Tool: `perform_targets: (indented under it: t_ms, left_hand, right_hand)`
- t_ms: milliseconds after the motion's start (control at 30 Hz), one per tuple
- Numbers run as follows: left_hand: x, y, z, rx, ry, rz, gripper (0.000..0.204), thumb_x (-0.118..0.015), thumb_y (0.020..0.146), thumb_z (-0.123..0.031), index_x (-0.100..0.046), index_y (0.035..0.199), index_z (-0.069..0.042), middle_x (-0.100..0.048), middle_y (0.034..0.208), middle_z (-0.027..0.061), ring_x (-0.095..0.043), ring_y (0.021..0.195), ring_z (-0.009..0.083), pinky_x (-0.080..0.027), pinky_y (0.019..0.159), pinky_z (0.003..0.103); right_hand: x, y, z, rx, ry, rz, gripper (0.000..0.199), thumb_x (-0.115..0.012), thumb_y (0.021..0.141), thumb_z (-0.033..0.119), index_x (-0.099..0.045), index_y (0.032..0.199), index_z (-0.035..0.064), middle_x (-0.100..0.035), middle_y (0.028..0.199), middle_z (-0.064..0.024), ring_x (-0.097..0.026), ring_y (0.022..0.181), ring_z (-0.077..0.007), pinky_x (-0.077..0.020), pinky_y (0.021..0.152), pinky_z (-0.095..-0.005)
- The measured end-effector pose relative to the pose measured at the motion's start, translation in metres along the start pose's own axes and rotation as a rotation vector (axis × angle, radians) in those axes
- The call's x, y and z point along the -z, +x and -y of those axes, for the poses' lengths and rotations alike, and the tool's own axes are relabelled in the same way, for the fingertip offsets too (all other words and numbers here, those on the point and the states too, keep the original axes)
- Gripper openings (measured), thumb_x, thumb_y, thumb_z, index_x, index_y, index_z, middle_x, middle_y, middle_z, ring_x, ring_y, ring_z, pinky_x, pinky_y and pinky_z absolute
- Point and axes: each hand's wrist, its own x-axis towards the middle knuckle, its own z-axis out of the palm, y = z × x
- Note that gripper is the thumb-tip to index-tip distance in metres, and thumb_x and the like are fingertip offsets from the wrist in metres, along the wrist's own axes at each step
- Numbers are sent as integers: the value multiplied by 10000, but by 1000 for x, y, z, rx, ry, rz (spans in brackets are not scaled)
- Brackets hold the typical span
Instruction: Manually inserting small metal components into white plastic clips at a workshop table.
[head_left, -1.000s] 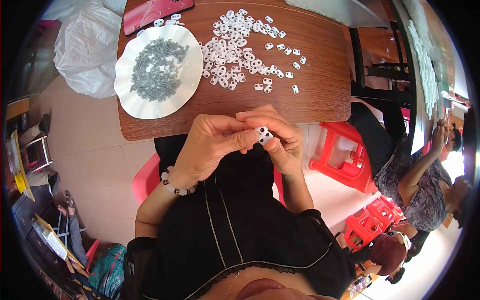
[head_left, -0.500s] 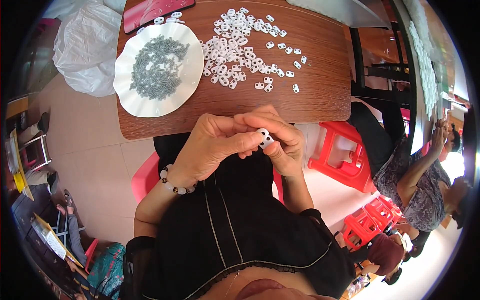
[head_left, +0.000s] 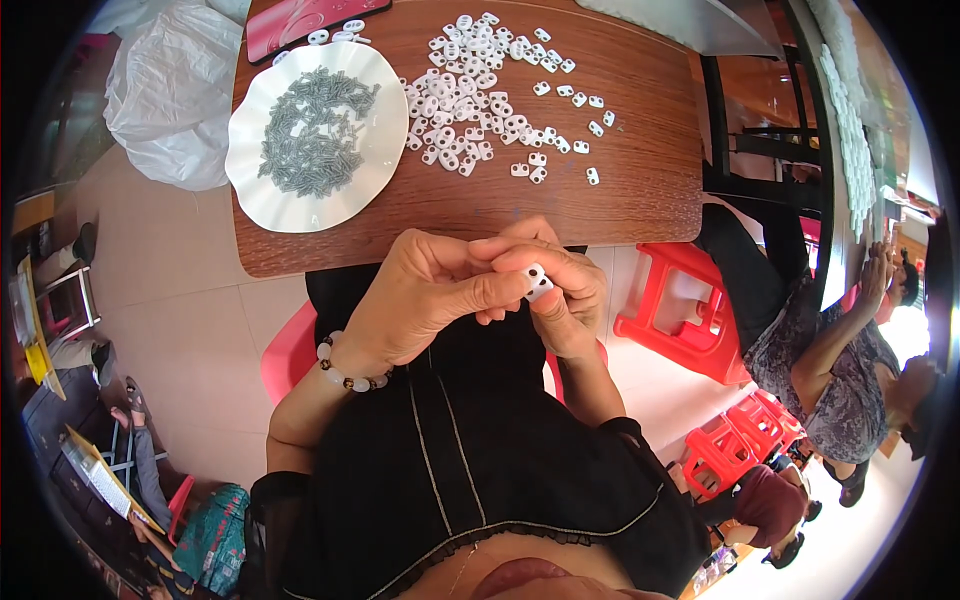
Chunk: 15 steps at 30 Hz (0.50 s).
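Note:
Just off the table's near edge, both my hands pinch one small white plastic piece with dark round holes [head_left: 538,281]. My left hand [head_left: 425,295], with a bead bracelet [head_left: 350,378] at its wrist, presses the piece's left side with thumb and fingers. From the other side my right hand [head_left: 570,290] closes on it, fingers bent over the top and thumb below. Beyond them on the table lies a pile of similar white two-hole pieces [head_left: 455,100]. A white scalloped plate [head_left: 383,160] on the left holds many small grey, rod-like parts [head_left: 310,135].
A pink phone-like slab [head_left: 310,22] lies at the table's far left, near a few white pieces. A white plastic bag [head_left: 170,100] is left of the brown wooden table [head_left: 640,200]. Red stools [head_left: 680,310] stand at right, where another person [head_left: 835,350] sits.
The white piece has turned slightly and shifted a little to the right between my fingers. Both hands keep their grip on it.

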Motion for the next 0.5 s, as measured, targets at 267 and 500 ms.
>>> perform_targets:
  t_ms: [267, 500]
  left_hand:
    - [3, 1, 8, -39, -90, 3, 167, -709, 849, -129, -710, 898, 30, -676, 762, 80, -577, 652, 93, -473, 610, 223]
    - [3, 0, 8, -60, -32, -26, 169, -713, 847, -135, -712, 879, 31, -674, 747, 69, -576, 644, 86, -473, 613, 216]
  right_hand:
    - [-4, 1, 1, -38, 60, -12, 508, -507, 955, 424, -644, 1050, -55, -676, 1033, -170, -554, 947, -217, -485, 776, -330]
    - [-6, 0, -5, 17, 52, -41, 478, -504, 964, 395, -643, 1037, -57, -679, 1009, -170, -567, 910, -209, -491, 757, -323]
